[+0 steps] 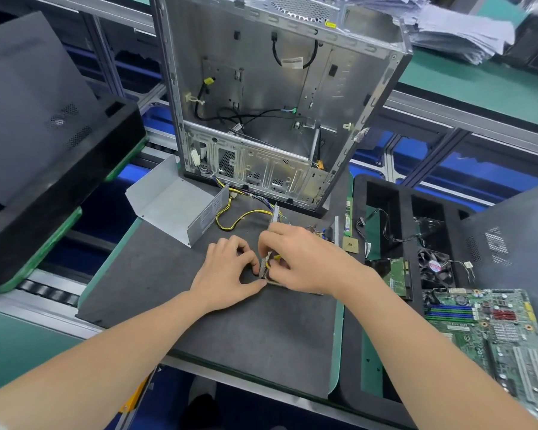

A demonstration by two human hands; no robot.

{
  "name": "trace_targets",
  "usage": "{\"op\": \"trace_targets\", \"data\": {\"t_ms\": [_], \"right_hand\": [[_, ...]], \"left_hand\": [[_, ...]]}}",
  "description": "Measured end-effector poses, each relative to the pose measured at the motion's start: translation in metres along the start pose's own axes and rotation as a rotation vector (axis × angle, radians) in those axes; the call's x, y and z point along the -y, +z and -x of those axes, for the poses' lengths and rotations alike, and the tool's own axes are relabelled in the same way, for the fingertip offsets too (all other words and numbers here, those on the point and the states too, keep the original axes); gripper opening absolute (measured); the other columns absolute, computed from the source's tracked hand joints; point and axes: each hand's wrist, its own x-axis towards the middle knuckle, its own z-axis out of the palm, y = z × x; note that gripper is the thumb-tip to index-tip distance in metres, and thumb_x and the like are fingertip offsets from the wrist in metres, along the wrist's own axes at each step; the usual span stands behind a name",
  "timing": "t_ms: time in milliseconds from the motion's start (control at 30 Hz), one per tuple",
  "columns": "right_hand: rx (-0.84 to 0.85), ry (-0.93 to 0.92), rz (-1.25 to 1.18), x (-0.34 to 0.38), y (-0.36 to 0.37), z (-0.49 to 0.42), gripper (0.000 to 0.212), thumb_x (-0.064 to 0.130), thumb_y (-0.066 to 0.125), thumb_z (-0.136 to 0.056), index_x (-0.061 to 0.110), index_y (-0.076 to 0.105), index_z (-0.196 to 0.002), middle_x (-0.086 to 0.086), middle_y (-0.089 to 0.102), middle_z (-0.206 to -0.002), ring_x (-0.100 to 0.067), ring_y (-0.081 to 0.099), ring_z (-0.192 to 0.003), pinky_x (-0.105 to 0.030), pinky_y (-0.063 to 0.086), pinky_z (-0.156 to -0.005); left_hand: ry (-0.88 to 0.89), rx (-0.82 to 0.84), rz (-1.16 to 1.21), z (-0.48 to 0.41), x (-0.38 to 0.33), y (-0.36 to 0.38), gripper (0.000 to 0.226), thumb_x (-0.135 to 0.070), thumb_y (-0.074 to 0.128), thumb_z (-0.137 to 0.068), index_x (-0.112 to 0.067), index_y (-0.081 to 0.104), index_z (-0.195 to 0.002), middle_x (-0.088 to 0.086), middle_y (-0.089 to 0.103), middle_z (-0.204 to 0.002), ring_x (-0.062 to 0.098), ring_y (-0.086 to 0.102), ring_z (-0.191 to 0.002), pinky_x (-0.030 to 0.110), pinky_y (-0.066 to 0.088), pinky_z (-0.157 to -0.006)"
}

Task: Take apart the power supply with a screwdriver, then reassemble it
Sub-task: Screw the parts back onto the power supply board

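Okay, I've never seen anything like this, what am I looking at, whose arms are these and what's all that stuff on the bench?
One camera, worn on a person's head, looks down at their own bare arms. No robot here. The left hand and right hand together pinch a small metal part with wires, apparently from the power supply. They work on a dark mat. Behind stands an open computer case; beside it lies a grey metal cover, with yellow wires nearby. On the right are a fan and a green motherboard. No screwdriver shows.
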Motion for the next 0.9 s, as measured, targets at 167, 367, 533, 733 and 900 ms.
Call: {"op": "trace_targets", "data": {"t_ms": [167, 367, 533, 733, 900], "right_hand": [[0.022, 0.078, 0.169, -0.003, 0.000, -0.005, 0.024, 0.046, 0.050, -0.105, 0.022, 0.047, -0.107, -0.001, 0.066, -0.091, -0.032, 0.061, -0.085, -0.042, 0.051, -0.066], [0.087, 0.111, 0.074, -0.004, -0.002, -0.003, 0.022, 0.038, 0.052, -0.098, 0.022, 0.039, -0.106, -0.004, 0.058, -0.077, -0.036, 0.058, -0.075, -0.038, 0.041, -0.056], [-0.014, 0.143, 0.346, -0.004, 0.002, -0.006, 0.049, 0.067, 0.042, -0.102, 0.019, 0.036, -0.098, 0.003, 0.039, -0.068, -0.032, 0.041, -0.067, -0.039, 0.030, -0.060], [0.070, 0.134, 0.119, -0.011, -0.005, -0.001, 0.021, 0.042, 0.044, -0.094, 0.026, 0.030, -0.099, 0.002, 0.053, -0.067, -0.025, 0.051, -0.063, -0.033, 0.024, -0.052], [0.026, 0.154, 0.268, -0.013, -0.002, -0.003, 0.041, 0.059, 0.040, -0.107, 0.022, 0.025, -0.100, 0.006, 0.034, -0.065, -0.028, 0.038, -0.059, -0.036, 0.020, -0.049]], "left_hand": [[0.012, 0.008, -0.027, 0.000, -0.001, -0.001, 0.032, -0.072, 0.060, -0.081, -0.040, 0.056, -0.087, -0.016, 0.036, -0.106, 0.012, 0.036, -0.093, 0.035, 0.031, -0.085], [0.013, -0.008, -0.029, 0.000, -0.001, 0.001, 0.031, -0.070, 0.062, -0.082, -0.041, 0.054, -0.086, -0.017, 0.037, -0.106, 0.011, 0.033, -0.092, 0.035, 0.031, -0.084], [0.016, -0.009, -0.018, 0.001, -0.001, 0.001, 0.030, -0.069, 0.061, -0.082, -0.040, 0.054, -0.087, -0.016, 0.037, -0.106, 0.013, 0.036, -0.094, 0.036, 0.033, -0.086], [0.003, 0.019, -0.005, 0.000, -0.002, -0.002, 0.030, -0.070, 0.062, -0.081, -0.041, 0.055, -0.085, -0.018, 0.037, -0.106, 0.011, 0.037, -0.095, 0.034, 0.031, -0.088], [0.017, 0.026, 0.039, 0.002, -0.001, -0.004, 0.030, -0.068, 0.065, -0.078, -0.039, 0.060, -0.088, -0.018, 0.039, -0.108, 0.012, 0.039, -0.099, 0.034, 0.032, -0.090]]}}
